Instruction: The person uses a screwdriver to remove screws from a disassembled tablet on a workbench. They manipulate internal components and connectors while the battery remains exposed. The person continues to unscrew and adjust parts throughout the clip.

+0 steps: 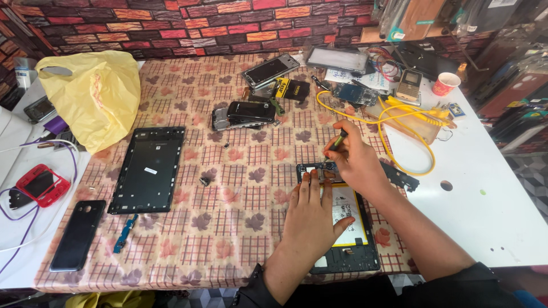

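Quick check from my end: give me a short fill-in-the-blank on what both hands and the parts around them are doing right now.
1. The left hand presses flat on the opened tablet's ____.
2. The right hand holds a ____ at the tablet's top edge.
3. The separate tablet frame lies to the ____ of the hands.
4. The plastic bag is ____ in colour.

Missing words: battery; screwdriver; left; yellow

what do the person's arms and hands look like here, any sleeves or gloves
Both hands are bare: no gloves, rings or watch show on the left hand or the right hand. The forearms are uncovered too. Dark, black-looking sleeves sit pushed up near the elbows at the bottom edge of the view.
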